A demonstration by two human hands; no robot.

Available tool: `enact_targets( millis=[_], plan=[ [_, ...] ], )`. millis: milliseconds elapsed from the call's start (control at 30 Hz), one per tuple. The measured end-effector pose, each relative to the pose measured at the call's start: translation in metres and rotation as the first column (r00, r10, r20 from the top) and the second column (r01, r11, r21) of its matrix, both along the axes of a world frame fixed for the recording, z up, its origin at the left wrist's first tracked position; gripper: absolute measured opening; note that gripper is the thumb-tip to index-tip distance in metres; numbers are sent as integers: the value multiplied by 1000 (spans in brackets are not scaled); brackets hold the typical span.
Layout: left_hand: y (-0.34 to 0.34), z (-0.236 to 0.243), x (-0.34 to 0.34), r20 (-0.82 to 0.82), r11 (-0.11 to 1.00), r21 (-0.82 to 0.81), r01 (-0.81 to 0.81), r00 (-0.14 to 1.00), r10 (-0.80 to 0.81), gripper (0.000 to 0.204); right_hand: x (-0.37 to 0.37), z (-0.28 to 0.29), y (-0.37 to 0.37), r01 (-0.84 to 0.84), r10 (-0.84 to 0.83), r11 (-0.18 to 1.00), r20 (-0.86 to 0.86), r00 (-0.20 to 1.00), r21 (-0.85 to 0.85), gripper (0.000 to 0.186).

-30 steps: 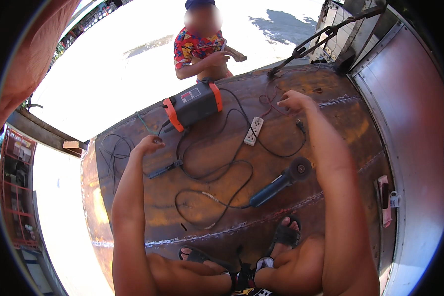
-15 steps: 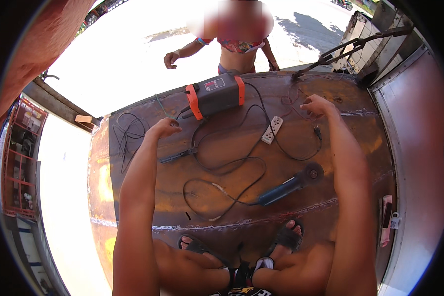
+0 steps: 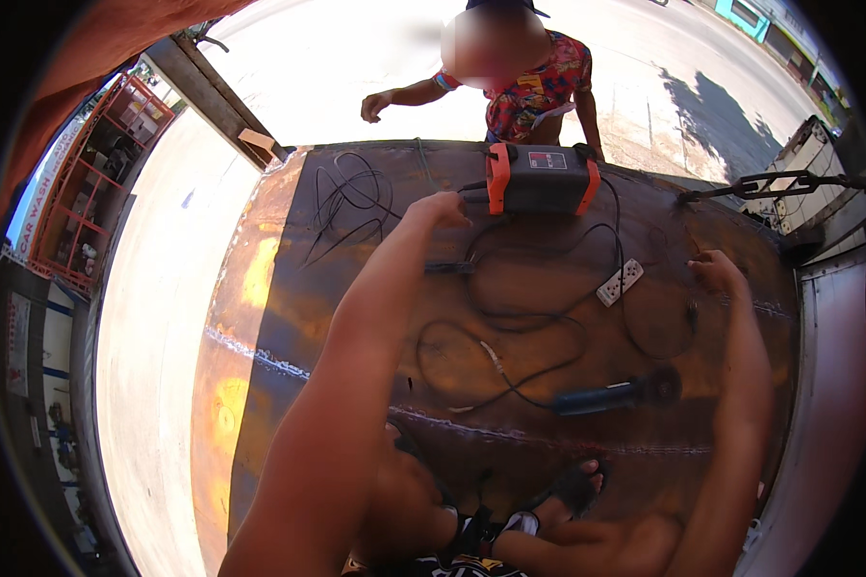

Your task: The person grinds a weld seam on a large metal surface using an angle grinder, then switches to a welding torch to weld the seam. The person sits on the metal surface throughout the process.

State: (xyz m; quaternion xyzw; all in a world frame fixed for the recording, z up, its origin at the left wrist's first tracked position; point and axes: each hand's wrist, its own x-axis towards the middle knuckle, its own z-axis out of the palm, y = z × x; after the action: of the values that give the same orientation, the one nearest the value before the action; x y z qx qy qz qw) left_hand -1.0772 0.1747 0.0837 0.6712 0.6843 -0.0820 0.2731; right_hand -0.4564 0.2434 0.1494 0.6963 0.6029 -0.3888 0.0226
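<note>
My left hand [image 3: 445, 208] reaches to the left end of a black-and-orange welding machine [image 3: 546, 185], beside its cable connectors. The fingers are bent together; a thin green cord [image 3: 425, 162] runs down to them, but what they grip is hidden. Off to the right, my right hand [image 3: 718, 273] is closed with its fingertips pinched, near a thin reddish wire [image 3: 658, 236]. Whatever it holds is too small to make out. Between my hands lie a white power strip [image 3: 620, 283] and a dark electrode holder [image 3: 449, 267], partly behind my left forearm. Closer to me rests a blue angle grinder [image 3: 601, 395] with its cord.
Black cables [image 3: 356, 197] lie coiled at the far left of the rusty metal sheet [image 3: 289, 288] I am on. Across its far edge stands a person [image 3: 539, 96] in a floral shirt. A chain [image 3: 789, 183] stretches along the far right. My sandalled foot [image 3: 577, 486] is below the grinder.
My view has swung left, so the machine and tools appear farther right. My left hand is now nearer the machine's left end. The person beyond it leans closer to the machine.
</note>
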Motion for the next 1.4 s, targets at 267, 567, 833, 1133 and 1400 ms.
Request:
enact_targets(
  millis=[267, 567, 833, 1133, 1400],
  plan=[
    [6, 1, 35, 75, 999, 28, -33, 997, 30, 57, -7, -4, 1, -23, 22, 1000, 15, 1000, 18, 43],
    [10, 9, 46, 111, 998, 36, -53, 993, 49, 58, -22, 9, -5, -4, 5, 1000, 29, 1000, -16, 48],
    [7, 13, 36, 79, 997, 57, -48, 996, 43, 61, -15, 7, -5, -28, 29, 1000, 69, 997, -6, 45],
    [9, 13, 29, 31, 998, 1, -65, 997, 65, 60, -20, 11, -5, -48, 49, 999, 61, 997, -8, 47],
    [8, 18, 36, 36, 998, 0, -57, 998, 57, 61, -17, 14, -9, -45, 45, 999, 84, 995, 5, 48]
  ],
)
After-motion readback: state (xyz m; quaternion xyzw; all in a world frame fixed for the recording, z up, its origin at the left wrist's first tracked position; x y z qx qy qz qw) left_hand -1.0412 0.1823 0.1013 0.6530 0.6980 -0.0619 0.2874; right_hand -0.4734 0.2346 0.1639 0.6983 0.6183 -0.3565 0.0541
